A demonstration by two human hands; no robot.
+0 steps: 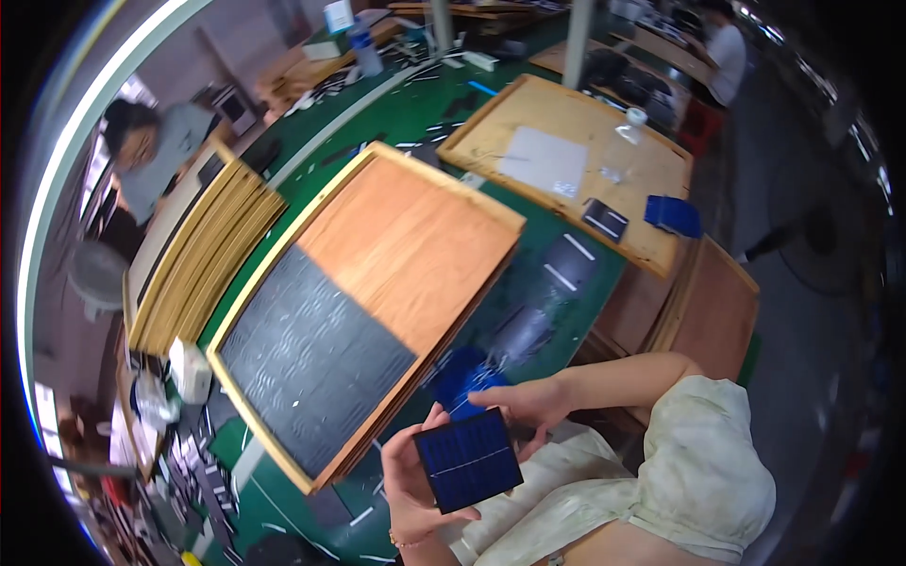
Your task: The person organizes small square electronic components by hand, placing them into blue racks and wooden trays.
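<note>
While the left hand (408,481) cradles a square dark-blue solar cell (469,459) from below, thumb and fingers pinching its edges, the right hand (527,404) rests its fingertips on the cell's top corner, fingers narrow and lightly curled. The cell sits at six o'clock in the head view, close to the person's chest, glossy, thin and flat, with a pale line across its middle. A further stack of blue cells (467,377) lies just beyond, at about twelve o'clock from the hands. On the plywood tray (415,245) a black ribbed mat (307,354) covers the near half, and no cells appear laid on it (so placing looks barely begun, as far as I can judge). More dark cells (605,220) lie on a farther wooden board (566,123) at one o'clock.
</note>
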